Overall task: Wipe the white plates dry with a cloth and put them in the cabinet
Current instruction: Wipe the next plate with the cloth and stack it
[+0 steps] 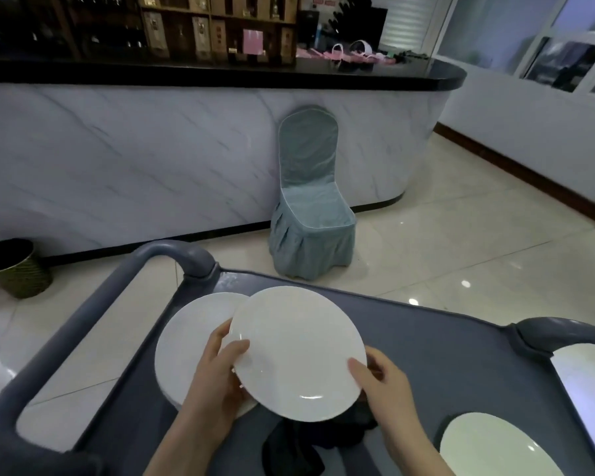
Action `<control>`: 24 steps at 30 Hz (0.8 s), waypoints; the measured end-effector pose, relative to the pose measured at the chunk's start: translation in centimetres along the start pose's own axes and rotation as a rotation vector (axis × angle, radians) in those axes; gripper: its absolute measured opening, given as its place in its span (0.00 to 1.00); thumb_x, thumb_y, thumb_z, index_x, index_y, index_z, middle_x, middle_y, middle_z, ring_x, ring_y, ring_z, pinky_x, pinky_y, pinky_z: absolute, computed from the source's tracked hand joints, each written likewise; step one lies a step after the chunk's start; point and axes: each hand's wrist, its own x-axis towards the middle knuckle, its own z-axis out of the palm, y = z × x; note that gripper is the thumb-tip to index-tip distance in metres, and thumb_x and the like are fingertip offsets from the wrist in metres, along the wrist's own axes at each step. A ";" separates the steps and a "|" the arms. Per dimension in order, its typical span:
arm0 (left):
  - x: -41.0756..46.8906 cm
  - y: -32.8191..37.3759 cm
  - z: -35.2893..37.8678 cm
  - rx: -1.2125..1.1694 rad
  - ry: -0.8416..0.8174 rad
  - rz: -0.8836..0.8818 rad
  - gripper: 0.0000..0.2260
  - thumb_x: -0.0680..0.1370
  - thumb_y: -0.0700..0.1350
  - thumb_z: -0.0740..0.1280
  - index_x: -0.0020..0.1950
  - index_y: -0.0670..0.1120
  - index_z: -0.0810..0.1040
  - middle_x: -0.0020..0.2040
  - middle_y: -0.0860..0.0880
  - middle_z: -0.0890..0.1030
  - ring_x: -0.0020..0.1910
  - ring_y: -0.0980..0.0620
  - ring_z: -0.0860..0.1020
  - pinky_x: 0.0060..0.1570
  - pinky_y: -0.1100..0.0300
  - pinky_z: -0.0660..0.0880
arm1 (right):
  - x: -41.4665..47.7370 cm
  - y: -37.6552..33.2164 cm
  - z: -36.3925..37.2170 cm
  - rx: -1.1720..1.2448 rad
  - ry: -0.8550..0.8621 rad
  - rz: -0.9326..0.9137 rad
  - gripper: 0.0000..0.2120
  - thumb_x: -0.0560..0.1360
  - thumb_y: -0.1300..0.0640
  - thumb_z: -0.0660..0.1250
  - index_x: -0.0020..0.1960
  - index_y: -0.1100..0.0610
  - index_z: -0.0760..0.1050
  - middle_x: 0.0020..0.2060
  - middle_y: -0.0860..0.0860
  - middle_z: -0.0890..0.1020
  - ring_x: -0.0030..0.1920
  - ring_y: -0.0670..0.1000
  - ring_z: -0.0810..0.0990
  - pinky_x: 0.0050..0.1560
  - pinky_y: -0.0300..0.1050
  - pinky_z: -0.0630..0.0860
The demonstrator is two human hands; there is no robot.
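Head view, looking down on a grey cart (443, 355). Holds one white plate (298, 352) in both hands above the cart top, face tilted toward the camera. Pinches the plate's left rim with the left hand (217, 376), thumb on the face, fingers curled behind. Clamps the lower right rim with the right hand (382, 383) the same way, thumb on top, fingers tucked underneath. Overlaps, with the held plate, a stack of white plates (186, 341) resting on the cart at left. Below the held plate, between the forearms, on the cart: a dark cloth (296, 444), bunched; cannot tell whether touched by either hand. At lower right on the cart: a second white plate (495, 444), cut by the frame edge. Beyond the cart: a covered blue-grey chair (310, 201) against a marble-fronted counter (152, 149); far left on the floor, a dark bin (14, 266).
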 end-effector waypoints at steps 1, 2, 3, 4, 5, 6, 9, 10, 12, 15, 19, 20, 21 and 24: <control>0.4 0.1 -0.9 0.028 0.010 0.003 0.14 0.77 0.44 0.64 0.54 0.62 0.79 0.50 0.54 0.84 0.53 0.43 0.80 0.42 0.47 0.81 | 0.1 0.1 0.9 0.084 -0.027 0.048 0.09 0.76 0.63 0.68 0.51 0.51 0.83 0.46 0.50 0.86 0.42 0.45 0.83 0.41 0.39 0.79; 0.8 0.3 -1.7 0.055 0.030 0.009 0.13 0.78 0.44 0.64 0.53 0.63 0.79 0.49 0.54 0.84 0.53 0.44 0.80 0.44 0.47 0.80 | 0.2 0.2 1.9 0.114 -0.039 0.065 0.10 0.76 0.64 0.68 0.49 0.52 0.83 0.43 0.49 0.87 0.42 0.46 0.84 0.40 0.39 0.79; 1.2 0.6 -2.7 0.076 0.063 0.018 0.12 0.78 0.45 0.64 0.52 0.62 0.80 0.48 0.54 0.84 0.53 0.45 0.80 0.44 0.49 0.80 | 0.3 0.2 2.8 0.119 -0.043 0.069 0.11 0.75 0.65 0.68 0.49 0.51 0.84 0.42 0.48 0.87 0.43 0.47 0.84 0.42 0.41 0.80; 1.6 0.8 -3.8 0.095 0.100 0.032 0.10 0.79 0.46 0.64 0.53 0.60 0.80 0.49 0.53 0.84 0.53 0.46 0.80 0.43 0.51 0.79 | 0.4 0.4 3.9 0.114 -0.044 0.066 0.12 0.75 0.65 0.68 0.49 0.50 0.84 0.43 0.47 0.87 0.45 0.49 0.85 0.46 0.45 0.81; 2.1 1.0 -5.0 0.120 0.133 0.053 0.08 0.79 0.47 0.65 0.53 0.57 0.81 0.51 0.53 0.84 0.54 0.47 0.80 0.44 0.53 0.78 | 0.7 0.4 4.9 0.098 -0.045 0.062 0.13 0.75 0.66 0.68 0.50 0.49 0.83 0.43 0.47 0.87 0.47 0.50 0.84 0.50 0.49 0.81; 2.5 1.3 -6.1 0.156 0.170 0.075 0.07 0.79 0.48 0.65 0.53 0.55 0.82 0.52 0.52 0.84 0.54 0.48 0.80 0.46 0.54 0.77 | 0.9 0.5 5.9 0.074 -0.045 0.055 0.14 0.74 0.66 0.68 0.51 0.49 0.83 0.44 0.47 0.86 0.48 0.50 0.84 0.53 0.52 0.81; 3.5 1.9 -9.2 0.392 0.254 0.175 0.09 0.77 0.42 0.67 0.50 0.55 0.82 0.49 0.54 0.84 0.52 0.50 0.80 0.45 0.56 0.76 | 1.4 0.4 8.7 -0.042 -0.060 0.028 0.16 0.73 0.64 0.69 0.56 0.48 0.81 0.51 0.50 0.83 0.50 0.49 0.82 0.58 0.54 0.78; 3.7 2.0 -9.8 0.490 0.264 0.207 0.12 0.75 0.39 0.68 0.50 0.57 0.82 0.48 0.55 0.84 0.51 0.53 0.80 0.43 0.59 0.76 | 1.5 0.3 9.5 -0.073 -0.070 0.015 0.17 0.73 0.64 0.68 0.55 0.46 0.81 0.51 0.50 0.81 0.50 0.48 0.81 0.58 0.52 0.78; 4.1 2.1 -10.9 0.635 0.289 0.252 0.15 0.75 0.38 0.68 0.54 0.57 0.81 0.49 0.56 0.83 0.51 0.54 0.80 0.43 0.62 0.74 | 1.8 0.4 10.8 -0.107 -0.094 0.001 0.17 0.73 0.63 0.68 0.54 0.44 0.80 0.52 0.50 0.79 0.49 0.46 0.79 0.54 0.46 0.77; 4.4 2.1 -11.7 0.803 0.363 0.308 0.14 0.76 0.40 0.68 0.61 0.50 0.79 0.50 0.55 0.76 0.49 0.57 0.77 0.45 0.67 0.69 | 2.1 0.7 12.2 -0.157 -0.099 -0.005 0.17 0.73 0.64 0.67 0.53 0.43 0.79 0.50 0.49 0.78 0.47 0.45 0.78 0.49 0.40 0.74; 4.3 1.7 -11.5 0.892 0.430 0.363 0.14 0.77 0.39 0.68 0.63 0.46 0.78 0.47 0.56 0.72 0.45 0.60 0.74 0.41 0.73 0.66 | 2.6 0.9 13.1 -0.205 -0.074 -0.033 0.16 0.74 0.64 0.66 0.50 0.43 0.78 0.47 0.49 0.75 0.43 0.45 0.76 0.41 0.30 0.68; 4.3 1.6 -11.4 0.907 0.444 0.372 0.14 0.77 0.39 0.68 0.63 0.46 0.78 0.47 0.57 0.71 0.44 0.60 0.74 0.40 0.73 0.66 | 2.7 0.9 13.3 -0.225 -0.067 -0.047 0.15 0.74 0.63 0.66 0.49 0.42 0.77 0.47 0.50 0.74 0.43 0.45 0.76 0.40 0.28 0.68; 4.2 1.6 -11.3 0.915 0.459 0.380 0.14 0.77 0.40 0.68 0.63 0.45 0.78 0.46 0.57 0.71 0.44 0.60 0.74 0.40 0.74 0.66 | 2.8 1.0 13.4 -0.245 -0.061 -0.058 0.15 0.75 0.63 0.66 0.49 0.42 0.77 0.47 0.50 0.73 0.42 0.46 0.76 0.39 0.28 0.68; 4.1 1.5 -11.3 0.915 0.507 0.397 0.14 0.77 0.39 0.68 0.63 0.44 0.79 0.45 0.58 0.70 0.44 0.59 0.74 0.41 0.74 0.66 | 3.0 1.2 13.8 -0.286 -0.044 -0.080 0.17 0.76 0.61 0.67 0.60 0.45 0.79 0.47 0.50 0.71 0.43 0.48 0.76 0.41 0.26 0.68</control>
